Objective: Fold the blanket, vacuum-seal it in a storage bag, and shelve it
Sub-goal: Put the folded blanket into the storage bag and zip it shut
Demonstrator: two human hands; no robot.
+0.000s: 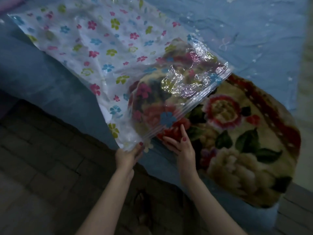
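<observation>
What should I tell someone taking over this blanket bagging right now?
Left hand: pinches the near corner of the bag at its open mouth, holding it up.
Right hand: open, fingers on the blanket beside the mouth.
Bag and blanket lie on the bed.
Done: blanket folded, one end inside the bag.
Left: push the rest in, close the zip, vacuum out the air, shelve it.

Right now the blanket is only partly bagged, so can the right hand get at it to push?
Probably yes: the right hand already rests open on the blanket beside the bag mouth, nothing between.
</observation>
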